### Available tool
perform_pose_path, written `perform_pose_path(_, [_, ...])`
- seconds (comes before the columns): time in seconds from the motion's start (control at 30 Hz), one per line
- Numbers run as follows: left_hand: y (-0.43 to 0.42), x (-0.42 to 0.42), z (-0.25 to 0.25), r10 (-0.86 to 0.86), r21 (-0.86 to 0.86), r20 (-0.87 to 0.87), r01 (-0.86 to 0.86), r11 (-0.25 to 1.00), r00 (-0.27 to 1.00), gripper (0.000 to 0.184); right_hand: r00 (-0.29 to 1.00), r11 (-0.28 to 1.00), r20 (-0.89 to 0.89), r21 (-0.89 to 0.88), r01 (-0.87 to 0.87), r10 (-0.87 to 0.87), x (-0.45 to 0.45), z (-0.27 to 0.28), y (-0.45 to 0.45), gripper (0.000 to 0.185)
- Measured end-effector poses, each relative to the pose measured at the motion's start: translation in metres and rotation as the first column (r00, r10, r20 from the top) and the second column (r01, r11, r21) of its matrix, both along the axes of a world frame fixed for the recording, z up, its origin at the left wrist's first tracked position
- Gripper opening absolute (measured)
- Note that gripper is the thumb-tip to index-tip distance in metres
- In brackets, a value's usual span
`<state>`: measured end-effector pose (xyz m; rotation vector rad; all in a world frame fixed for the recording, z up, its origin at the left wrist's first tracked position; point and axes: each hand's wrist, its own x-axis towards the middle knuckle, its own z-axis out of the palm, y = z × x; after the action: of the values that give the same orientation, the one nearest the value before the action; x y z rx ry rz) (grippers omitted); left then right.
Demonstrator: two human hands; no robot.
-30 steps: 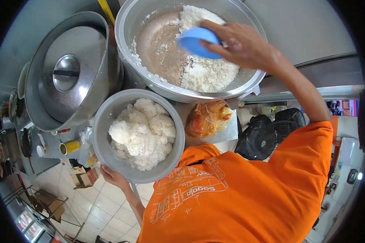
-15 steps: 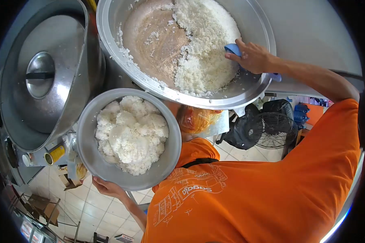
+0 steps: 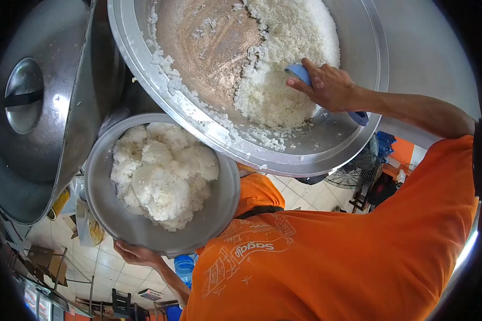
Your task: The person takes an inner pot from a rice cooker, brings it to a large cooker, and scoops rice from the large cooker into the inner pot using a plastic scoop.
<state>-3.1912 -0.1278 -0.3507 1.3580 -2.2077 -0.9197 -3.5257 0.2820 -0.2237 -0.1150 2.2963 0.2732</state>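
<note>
My left hand (image 3: 139, 253) grips the near edge of a grey metal bowl (image 3: 96, 198) from below, its fingertips hidden under it. A mound of white cooked rice (image 3: 163, 176) sits in the bowl. My right hand (image 3: 328, 88) is closed on a blue plastic utensil (image 3: 300, 73), mostly covered by the hand, so its full shape does not show. This hand is over the rice (image 3: 284, 59) heaped along the far right side of a large aluminium pot (image 3: 251, 155). The left part of the pot's bottom shows bare brown metal with scattered grains.
A big metal pot with a lid (image 3: 43, 144) stands to the left, close to the bowl. Below on the tiled floor are a black fan (image 3: 359, 170), a blue water jug (image 3: 184, 267) and cardboard boxes (image 3: 48, 262). Loose rice grains cling to the large pot's rim.
The view has shifted, so the large pot shows lower and further right, and the lidded pot further left. My right hand and the blue utensil have moved leftward over the rice.
</note>
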Motion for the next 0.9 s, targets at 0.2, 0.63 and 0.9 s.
perform_pose_path(0.2, [-0.002,0.004,-0.002,-0.017,0.006,-0.033,0.018,1.000,0.999,0.046,0.995,0.994,0.025,-0.055,-0.091,0.093,0.000,-0.007,0.007,0.070])
perform_pose_path(0.63, [-0.005,0.012,-0.014,-0.025,-0.002,-0.157,0.025,1.000,0.987,0.044,0.950,0.810,0.288,-0.581,0.076,0.118,-0.026,-0.048,-0.041,0.088])
perform_pose_path(0.9, [-0.009,0.011,-0.015,-0.087,-0.097,-0.113,0.076,0.992,0.990,0.044,0.982,0.729,0.146,-0.684,0.010,0.124,-0.020,-0.053,-0.024,0.097])
